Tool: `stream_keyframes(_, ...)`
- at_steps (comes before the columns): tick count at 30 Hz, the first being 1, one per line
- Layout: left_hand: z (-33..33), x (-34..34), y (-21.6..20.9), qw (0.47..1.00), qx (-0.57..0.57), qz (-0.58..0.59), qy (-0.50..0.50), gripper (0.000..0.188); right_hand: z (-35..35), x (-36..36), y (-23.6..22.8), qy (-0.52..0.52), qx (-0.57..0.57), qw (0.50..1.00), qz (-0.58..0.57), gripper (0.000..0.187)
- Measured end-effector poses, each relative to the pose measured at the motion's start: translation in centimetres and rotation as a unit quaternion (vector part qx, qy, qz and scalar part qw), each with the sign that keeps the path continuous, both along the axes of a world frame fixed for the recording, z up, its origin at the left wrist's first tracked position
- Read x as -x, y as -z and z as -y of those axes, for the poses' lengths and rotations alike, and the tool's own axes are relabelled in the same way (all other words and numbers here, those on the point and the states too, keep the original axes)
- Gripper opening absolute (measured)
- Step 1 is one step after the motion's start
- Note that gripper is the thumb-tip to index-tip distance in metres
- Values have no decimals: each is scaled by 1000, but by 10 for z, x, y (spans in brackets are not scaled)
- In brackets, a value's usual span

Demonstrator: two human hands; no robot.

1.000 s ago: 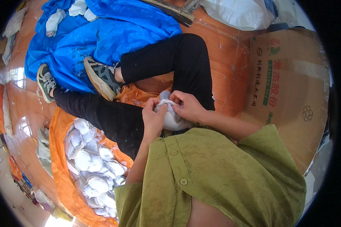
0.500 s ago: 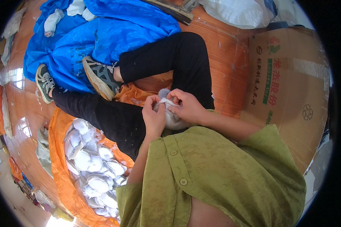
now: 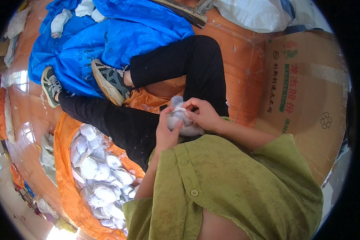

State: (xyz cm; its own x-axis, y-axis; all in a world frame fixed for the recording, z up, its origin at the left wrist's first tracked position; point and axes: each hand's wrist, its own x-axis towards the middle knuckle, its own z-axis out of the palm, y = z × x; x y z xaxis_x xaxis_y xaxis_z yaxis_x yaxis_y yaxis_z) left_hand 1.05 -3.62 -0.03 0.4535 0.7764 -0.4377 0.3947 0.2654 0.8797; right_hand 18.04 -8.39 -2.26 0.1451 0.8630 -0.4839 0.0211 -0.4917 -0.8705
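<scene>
Your left hand and right hand both pinched the rounded, white-and-grey, soft-looking fabric bundle, held close to your olive-green buttoned shirt (presumably for steadiness).

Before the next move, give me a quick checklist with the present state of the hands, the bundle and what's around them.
1. Left hand on the white bundle: ok, fingers and thumb are against it.
2. Right hand gripping the bundle: ok, fingertips pinch its upper part.
3. Grey fuzzy tuft in sight: ok, it shows beyond the fingertips.
4. Bundle fully closed under the fingers: cannot tell, they cover it.
5. White pads apart from both hands: ok, piled on the orange sheet.
6. Green right sleeve clear of the cardboard box: cannot tell, they overlap in view.
</scene>
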Motion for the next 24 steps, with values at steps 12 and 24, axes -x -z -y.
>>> stream_keyframes(12,10,-15,10,976,-194,-46,-85,22,11,4,-18,-12,-89,995,40,12)
stream_keyframes(24,-18,-26,-25,889,-447,85,-52,28,-61,-31,-57,-32,-259,962,79,11)
